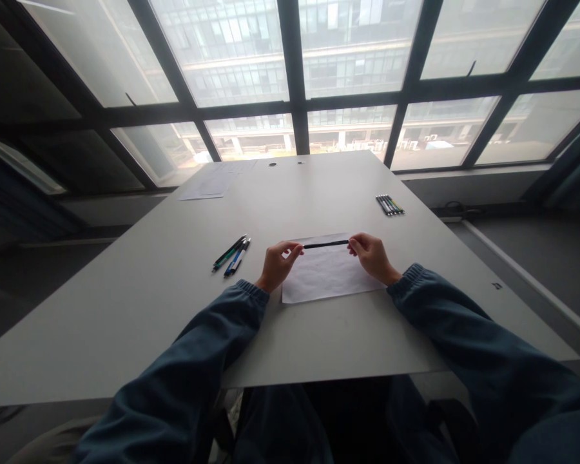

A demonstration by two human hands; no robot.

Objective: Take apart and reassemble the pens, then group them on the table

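A slim black pen (325,244) is held level between my two hands, above a white sheet of paper (328,277). My left hand (279,261) pinches its left end between thumb and fingers. At the right end, the fingertips of my right hand (371,255) are closed on it. To the left of my left hand lies a loose group of pens (232,255), some with green and blue parts. Farther off at the right, several pens (390,205) lie side by side in a row.
The white table (174,309) reaches away toward large windows (348,45). Printed sheets (210,180) lie at its far left. Two small dark items, one a round piece (272,164), are near the far edge. A small dark mark (497,285) shows at the right edge.
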